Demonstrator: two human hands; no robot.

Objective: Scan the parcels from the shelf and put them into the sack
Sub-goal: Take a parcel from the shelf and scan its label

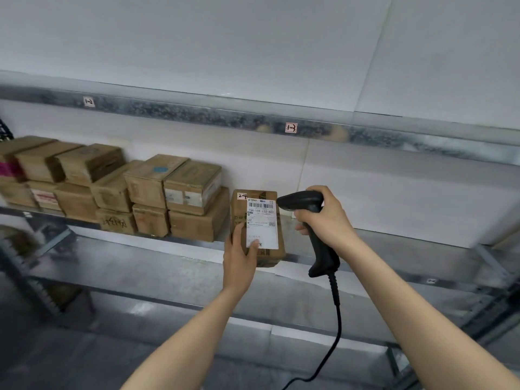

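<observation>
My left hand point(240, 256) holds a brown cardboard parcel point(266, 254) from below, thumb on its left edge and a finger on its white shipping label point(261, 223). The parcel is lifted in front of the metal shelf point(394, 257), label facing me. My right hand point(323, 218) grips a black corded barcode scanner point(304, 202) by its handle. The scanner's head points left at the barcode at the top of the label, a short gap away. No sack is in view.
Several brown parcels point(174, 192) are stacked in two layers on the left part of the shelf. An upper shelf rail point(197, 114) carries small tags. The scanner's cable point(336, 319) hangs down between my arms. A lower shelf level point(168, 277) lies below.
</observation>
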